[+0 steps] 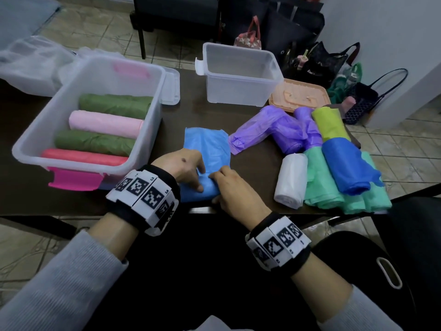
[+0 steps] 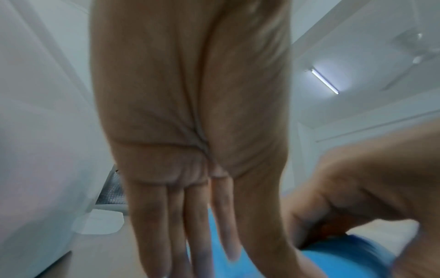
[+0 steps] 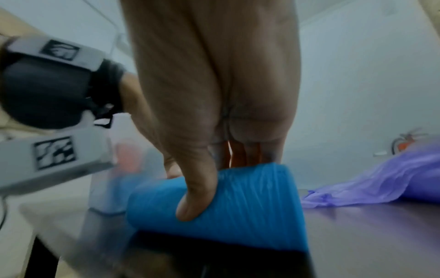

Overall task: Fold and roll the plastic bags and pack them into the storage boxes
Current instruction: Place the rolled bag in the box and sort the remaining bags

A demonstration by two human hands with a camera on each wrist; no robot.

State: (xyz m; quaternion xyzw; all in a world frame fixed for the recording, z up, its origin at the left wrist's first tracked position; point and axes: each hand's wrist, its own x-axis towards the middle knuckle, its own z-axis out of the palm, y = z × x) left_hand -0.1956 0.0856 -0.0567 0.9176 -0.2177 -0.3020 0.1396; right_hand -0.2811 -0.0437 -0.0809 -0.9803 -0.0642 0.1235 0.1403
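Head view: left hand, fingers straight, and right hand, thumb curled, are pressing and gripping the light blue bag, its rolled near end lying left-right, flat end trailing far.

Table layout: the left storage box holds four rolls side by side; a second box stands behind centre, a lid just to its right. A half-rolled bag lies at the front edge; loose rolled bags lie to its right.
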